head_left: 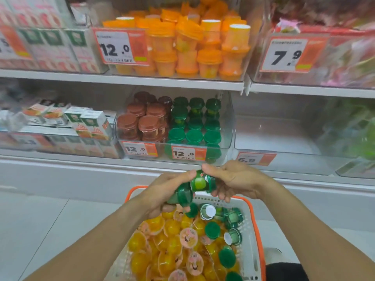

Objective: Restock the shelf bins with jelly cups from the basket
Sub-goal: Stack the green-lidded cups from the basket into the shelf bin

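Head view showed the left hand [162,196] and right hand [233,182] both gripping small green plastic jelly cups [194,186] above the white basket with orange rim [250,236]. Behind stood a clear shelf bin [228,126] on the white shelf [142,79].

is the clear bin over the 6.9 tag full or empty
Mostly empty: the clear bin shows bare floor above its 6.9 tag; something green blurs at its right.

A shop aisle is showing here: white metal shelves [142,80] are carrying clear plastic bins [228,126] fronted by orange-and-white price tags [183,153].
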